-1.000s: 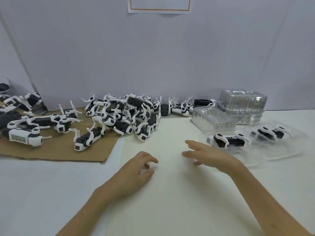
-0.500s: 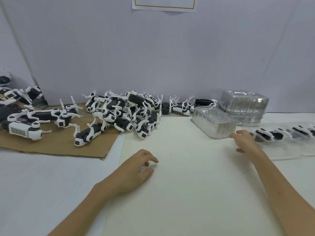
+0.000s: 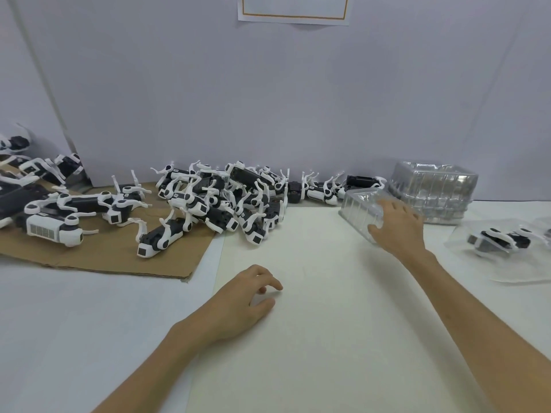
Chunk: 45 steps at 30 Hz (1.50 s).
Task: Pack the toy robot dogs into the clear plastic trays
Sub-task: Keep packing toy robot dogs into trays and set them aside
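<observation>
Nothing is being held by the left hand (image 3: 247,296), which is being rested, fingers loosely curled, on the counter (image 3: 59,323) at lower centre. Higher, right of centre, an empty clear tray (image 3: 356,205) is being gripped by the right hand (image 3: 396,228), fingers spread over its top; a fresh tray is seemingly being fetched, and next it is likely needing to be drawn nearer and a dog chosen. Beyond, the toy robot dogs (image 3: 226,201), black-and-white with thin tangled legs, are being kept heaped left of centre, one packed dog (image 3: 501,241) lying in a tray at the right edge
</observation>
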### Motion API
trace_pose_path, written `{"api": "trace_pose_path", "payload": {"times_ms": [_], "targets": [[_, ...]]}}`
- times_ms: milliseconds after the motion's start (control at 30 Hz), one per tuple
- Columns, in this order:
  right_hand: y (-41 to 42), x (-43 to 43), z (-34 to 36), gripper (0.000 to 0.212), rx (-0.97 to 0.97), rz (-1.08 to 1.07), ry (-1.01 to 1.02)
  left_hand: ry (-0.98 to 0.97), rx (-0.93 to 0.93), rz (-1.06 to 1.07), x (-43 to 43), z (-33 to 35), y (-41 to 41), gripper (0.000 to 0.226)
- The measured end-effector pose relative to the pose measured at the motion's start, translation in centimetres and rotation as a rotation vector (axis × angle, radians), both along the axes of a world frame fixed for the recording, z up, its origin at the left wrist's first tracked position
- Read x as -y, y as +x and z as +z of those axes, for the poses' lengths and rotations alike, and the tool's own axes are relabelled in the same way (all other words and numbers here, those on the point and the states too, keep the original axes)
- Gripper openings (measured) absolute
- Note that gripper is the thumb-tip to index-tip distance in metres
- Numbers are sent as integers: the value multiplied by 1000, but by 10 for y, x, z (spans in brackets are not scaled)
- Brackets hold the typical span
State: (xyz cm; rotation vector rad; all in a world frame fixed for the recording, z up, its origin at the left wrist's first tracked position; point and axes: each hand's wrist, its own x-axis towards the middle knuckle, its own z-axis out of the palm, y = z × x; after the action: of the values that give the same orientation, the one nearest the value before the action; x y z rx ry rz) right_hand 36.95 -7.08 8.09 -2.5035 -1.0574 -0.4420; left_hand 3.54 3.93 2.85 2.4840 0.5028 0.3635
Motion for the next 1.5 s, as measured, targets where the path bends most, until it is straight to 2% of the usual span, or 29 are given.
{"api": "trace_pose_path", "payload": {"times_ms": [67, 233, 333, 533, 633, 767, 900, 1000, 1067, 1200, 1333, 1433, 1500], "targets": [[4, -4, -7, 55, 48, -88, -201, -6, 2, 1, 0, 0, 0, 22], [-12, -19, -9, 34, 21, -161, -153, 4, -9, -21, -1, -1, 0, 23], [-32, -23, -6, 27, 29, -137, -203, 1, -19, -20, -1, 0, 0, 23], [-86, -30, -5, 37, -64, 55, -215, -60, 19, 13, -1, 1, 0, 18], [-112, -35, -12, 38, 7, 108, -172, -236, 101, 94, -1, 6, 2, 15], [-140, -38, -14, 26, 23, 205, -111, -465, 170, 201, -4, 14, 3, 14], [-164, -32, -21, 26, 38, 347, -13, -746, 298, 306, -5, 20, 2, 22], [-174, -24, -23, 33, 54, 494, 139, -1004, 433, 345, -5, 22, -1, 23], [-178, -20, -22, 34, 38, 574, 267, -1096, 476, 361, -5, 22, -3, 25], [-180, -19, -18, 33, -146, 729, 390, -1090, 552, 383, -8, 21, -1, 23], [-177, -18, -11, 30, -347, 839, 464, -1026, 696, 215, -9, 25, -4, 12], [-171, -14, -6, 29, -646, 924, 550, -1066, 764, 33, -6, 31, -5, 29], [-169, -13, -3, 29, -799, 987, 555, -1078, 770, -59, -4, 34, -6, 31]]}}
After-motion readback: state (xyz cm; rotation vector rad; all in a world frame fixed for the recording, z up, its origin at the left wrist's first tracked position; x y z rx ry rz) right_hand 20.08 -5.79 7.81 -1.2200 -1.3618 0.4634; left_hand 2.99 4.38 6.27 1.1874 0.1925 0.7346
